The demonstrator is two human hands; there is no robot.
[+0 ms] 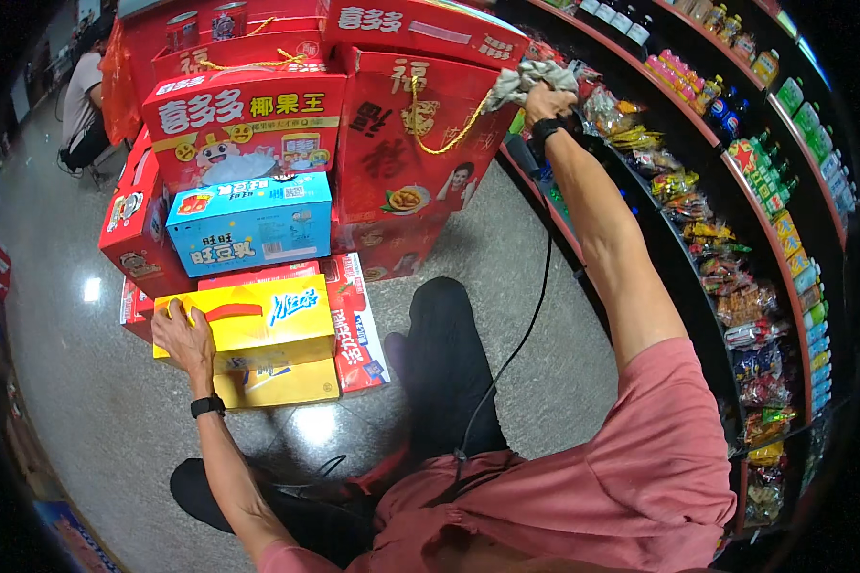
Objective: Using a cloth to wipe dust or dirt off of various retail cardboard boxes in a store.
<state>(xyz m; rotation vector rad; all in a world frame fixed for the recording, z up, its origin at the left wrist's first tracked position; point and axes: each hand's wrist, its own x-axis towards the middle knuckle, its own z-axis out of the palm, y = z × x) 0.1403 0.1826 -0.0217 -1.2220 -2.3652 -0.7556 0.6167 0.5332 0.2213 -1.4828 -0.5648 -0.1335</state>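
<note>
My left hand point(185, 339) rests with bent fingers on the left end of a yellow carton point(297, 333) with a red strip handle. Under this carton lies another yellow carton point(297, 387). Far to the right, my right hand point(547, 104) is closed on a crumpled greyish-white cloth point(530, 84), beside the upper right corner of a tall red gift carton point(373, 93) with a yellow cord handle. Just behind the upper yellow carton sits a blue drink carton point(251, 225). A red carton with a cartoon figure point(244, 132) stands behind that one.
Shelves point(713, 136) of bottles and bagged snacks point(688, 197) curve along the right. A black cable point(523, 336) hangs across the grey floor point(545, 315). Two red cans point(228, 21) stand on the rear cartons. At the upper left a person point(84, 93) sits near a red plastic bag point(117, 89).
</note>
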